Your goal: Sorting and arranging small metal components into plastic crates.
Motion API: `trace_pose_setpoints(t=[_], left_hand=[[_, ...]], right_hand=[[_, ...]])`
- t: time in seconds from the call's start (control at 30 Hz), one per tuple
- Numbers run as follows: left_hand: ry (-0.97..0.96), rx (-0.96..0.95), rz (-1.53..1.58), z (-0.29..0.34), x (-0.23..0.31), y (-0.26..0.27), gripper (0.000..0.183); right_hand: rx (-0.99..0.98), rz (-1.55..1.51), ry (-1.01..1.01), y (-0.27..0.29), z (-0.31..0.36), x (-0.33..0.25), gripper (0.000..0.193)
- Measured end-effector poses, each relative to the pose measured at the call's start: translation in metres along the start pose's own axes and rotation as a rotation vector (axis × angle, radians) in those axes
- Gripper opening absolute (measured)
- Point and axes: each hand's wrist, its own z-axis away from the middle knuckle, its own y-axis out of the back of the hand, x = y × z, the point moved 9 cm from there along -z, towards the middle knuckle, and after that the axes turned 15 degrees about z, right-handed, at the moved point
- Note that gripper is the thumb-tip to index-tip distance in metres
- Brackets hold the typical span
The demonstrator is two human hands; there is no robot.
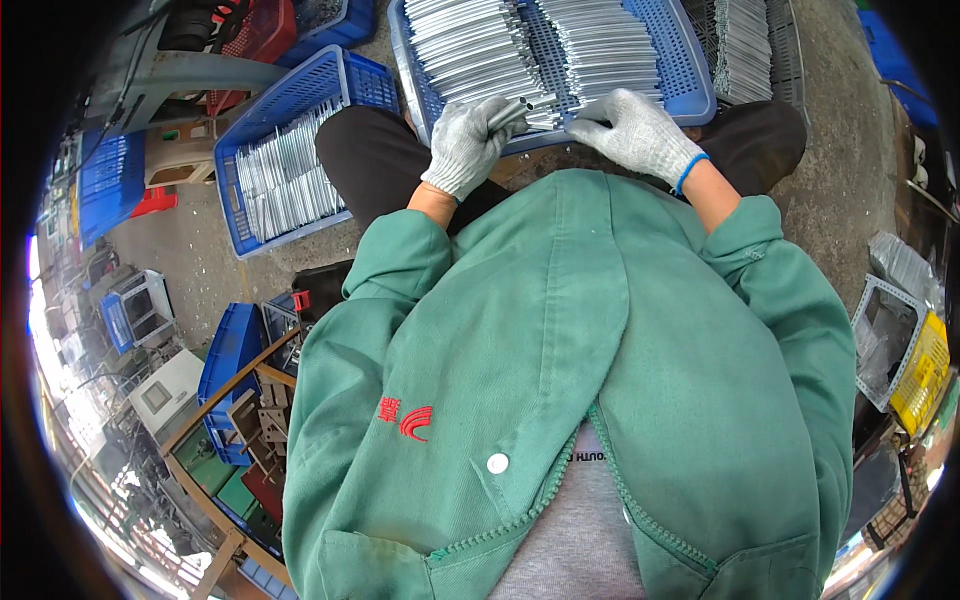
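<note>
In a grey knit glove, my left hand (463, 150) is closed around a few short metal tubes (508, 113), whose open ends point to the right. My right hand (638, 135), gloved alike with a blue cuff, is over the near edge of a blue plastic crate (693, 108). Its thumb and fingers look apart, with nothing visible in them; the fingertips are partly hidden. Inside that crate, silvery metal tubes (603, 52) lie stacked in two rows. Both hands are close to the near ends of these rows.
A second blue crate (228, 190) with metal tubes stands on the floor to the left. At the right, a dark crate (790, 60) holds another stack (742, 50). My knees flank the middle crate. A yellow crate (922, 375) is at the far right, beside a metal frame (880, 340).
</note>
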Motion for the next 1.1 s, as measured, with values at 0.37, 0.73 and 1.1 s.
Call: trace_pose_setpoints(t=[0.37,0.73,1.1], left_hand=[[0.225,-0.114,-0.528,-0.009,-0.064,-0.014,0.024],[0.338,-0.132,0.036,0.004,-0.020,-0.002,0.029],[0.135,-0.119,0.030,0.021,0.029,0.020,0.018]], right_hand=[[0.183,0.078,-0.103,-0.010,0.004,0.025,0.034],[0.283,-0.005,-0.072,0.017,0.025,0.019,0.032],[0.275,0.064,0.116,0.048,0.044,-0.027,0.025]])
